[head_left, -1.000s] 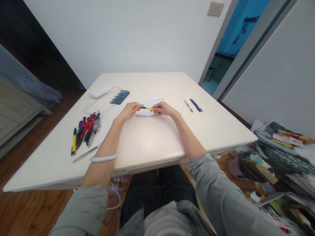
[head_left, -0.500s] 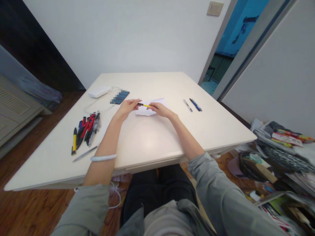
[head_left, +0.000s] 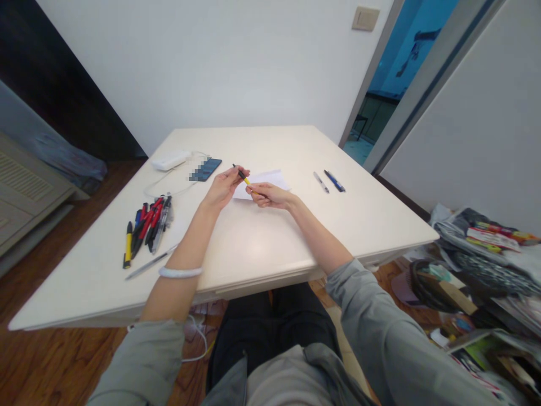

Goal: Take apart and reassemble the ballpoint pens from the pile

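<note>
A cream table (head_left: pixel 270 248) before a white wall has open room near its front edge, while the left hand (head_left: pixel 224 189) and right hand (head_left: pixel 267 195) grip a yellow pen (head_left: pixel 244 178) over white paper (head_left: pixel 270 179).

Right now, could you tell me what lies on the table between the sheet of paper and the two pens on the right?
In the head view, nothing: bare table separates the sheet of paper from the two pens.

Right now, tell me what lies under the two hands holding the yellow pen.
A white sheet of paper lies on the table beneath the left hand, right hand and yellow pen. The hands cover its near edge, so any marks there cannot be seen.
</note>
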`<state>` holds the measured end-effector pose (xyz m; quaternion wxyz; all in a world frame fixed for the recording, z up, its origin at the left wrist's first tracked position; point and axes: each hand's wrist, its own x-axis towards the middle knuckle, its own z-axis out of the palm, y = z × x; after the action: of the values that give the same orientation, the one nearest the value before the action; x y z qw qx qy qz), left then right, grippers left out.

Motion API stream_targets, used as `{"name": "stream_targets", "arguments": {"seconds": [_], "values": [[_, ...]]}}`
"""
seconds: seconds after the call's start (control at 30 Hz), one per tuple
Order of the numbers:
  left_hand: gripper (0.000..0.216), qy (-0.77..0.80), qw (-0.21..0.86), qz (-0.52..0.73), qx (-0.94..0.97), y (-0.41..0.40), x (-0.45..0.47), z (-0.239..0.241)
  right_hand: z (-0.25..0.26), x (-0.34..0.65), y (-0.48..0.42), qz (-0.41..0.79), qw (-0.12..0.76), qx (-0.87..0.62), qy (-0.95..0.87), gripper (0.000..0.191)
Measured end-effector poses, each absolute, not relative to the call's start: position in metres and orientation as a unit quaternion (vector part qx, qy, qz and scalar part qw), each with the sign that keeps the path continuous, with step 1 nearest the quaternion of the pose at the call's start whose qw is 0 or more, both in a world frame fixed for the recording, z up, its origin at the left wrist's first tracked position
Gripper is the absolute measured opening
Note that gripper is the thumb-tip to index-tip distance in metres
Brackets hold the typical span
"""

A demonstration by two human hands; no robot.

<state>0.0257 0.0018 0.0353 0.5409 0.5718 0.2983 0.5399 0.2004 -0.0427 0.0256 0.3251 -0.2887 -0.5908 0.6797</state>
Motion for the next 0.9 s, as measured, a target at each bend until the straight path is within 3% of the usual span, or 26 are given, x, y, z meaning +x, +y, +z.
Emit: {"name": "stream_targets", "arguments": {"seconds": [0.17,0.33,0.43,0.57,0.7,0.9], "values": [[0.027,0.322,0.524,0.582,0.532,0.005,0.033,0.032,0.018,0.190,-0.039,0.573,0.395,-0.345,-0.630,0.027],[0.031,0.364,0.492,0.621,0.490,0.003,0.039,0.031,0.015,0.177,-0.035,0.293,0.467,-0.480,-0.683,0.025],[0.034,0.403,0.475,0.620,0.477,0.002,0.038,0.029,0.015,0.176,-0.033,0.207,0.468,-0.514,-0.689,0.018],[0.036,0.446,0.456,0.596,0.488,0.001,0.034,0.027,0.014,0.180,-0.031,0.306,0.433,-0.500,-0.684,0.031],[0.035,0.457,0.431,0.586,0.512,-0.001,0.034,0.027,0.012,0.182,-0.032,0.440,0.447,-0.449,-0.637,0.026],[0.035,0.456,0.413,0.585,0.528,-0.004,0.037,0.027,0.018,0.185,-0.040,0.500,0.449,-0.408,-0.618,0.025]]}}
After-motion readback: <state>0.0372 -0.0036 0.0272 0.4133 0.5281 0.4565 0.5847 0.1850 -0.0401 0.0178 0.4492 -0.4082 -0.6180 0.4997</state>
